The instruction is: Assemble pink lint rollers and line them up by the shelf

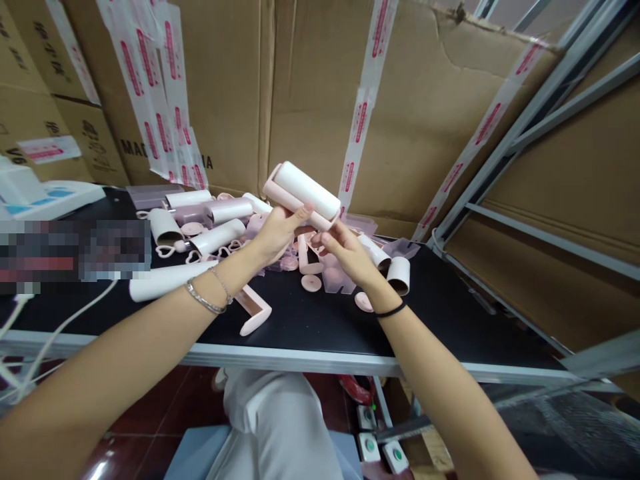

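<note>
Both my hands hold up a pink lint roller point(303, 191) with a white paper roll on it, above the black table point(310, 320). My left hand point(277, 233) is closed round the pink frame from below, thumb against the roll. My right hand point(346, 252) pinches the frame's lower right end with its fingertips. Below the hands lie loose pink round caps point(311, 283) and pink handle parts point(254, 315).
White rolls point(220, 235) and several pink parts are piled at the table's back left. A short white tube point(399, 275) stands right of my right hand. Taped cardboard boxes point(320, 87) wall the back; a metal shelf frame point(525, 127) stands right. A white device point(45, 193) sits far left.
</note>
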`<action>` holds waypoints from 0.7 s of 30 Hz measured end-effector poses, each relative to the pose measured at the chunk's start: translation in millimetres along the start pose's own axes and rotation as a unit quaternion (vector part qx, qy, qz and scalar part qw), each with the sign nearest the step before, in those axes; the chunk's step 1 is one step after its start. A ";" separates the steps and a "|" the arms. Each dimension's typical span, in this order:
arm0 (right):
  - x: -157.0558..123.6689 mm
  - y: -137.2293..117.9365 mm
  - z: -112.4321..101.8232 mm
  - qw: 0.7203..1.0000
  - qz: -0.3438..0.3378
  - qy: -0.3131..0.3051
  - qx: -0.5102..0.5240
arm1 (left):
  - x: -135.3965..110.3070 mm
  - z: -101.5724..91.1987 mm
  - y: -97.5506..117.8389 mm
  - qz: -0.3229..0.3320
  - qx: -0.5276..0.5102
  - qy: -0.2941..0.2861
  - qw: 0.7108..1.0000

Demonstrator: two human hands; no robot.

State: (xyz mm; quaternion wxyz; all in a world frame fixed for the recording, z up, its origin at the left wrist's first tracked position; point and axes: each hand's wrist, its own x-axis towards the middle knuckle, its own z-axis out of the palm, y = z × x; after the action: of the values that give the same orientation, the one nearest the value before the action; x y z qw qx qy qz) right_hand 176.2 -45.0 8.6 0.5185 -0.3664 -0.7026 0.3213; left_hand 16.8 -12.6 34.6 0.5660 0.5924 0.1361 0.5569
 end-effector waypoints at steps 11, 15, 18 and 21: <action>8.0 3.2 -9.7 0.975 -0.028 0.211 0.064 | 0.2 -4.6 10.2 -0.077 0.124 0.030 0.989; 1.0 7.7 6.8 0.954 -0.128 0.255 -0.092 | 0.5 -4.3 7.8 -0.072 0.236 0.037 0.968; -9.1 4.6 28.9 0.896 -0.199 0.292 -0.269 | 4.7 -6.9 3.4 -0.080 0.147 0.122 0.978; -16.6 -0.2 51.8 0.857 -0.264 0.135 -0.421 | 12.8 -17.7 -1.1 -0.079 0.047 0.212 0.973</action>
State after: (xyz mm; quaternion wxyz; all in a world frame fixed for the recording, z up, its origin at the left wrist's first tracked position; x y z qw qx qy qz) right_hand 129.4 -62.8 -12.7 0.4697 -0.3904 -0.7645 -0.2062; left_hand 7.3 7.1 35.5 0.5377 0.4740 0.3254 0.6167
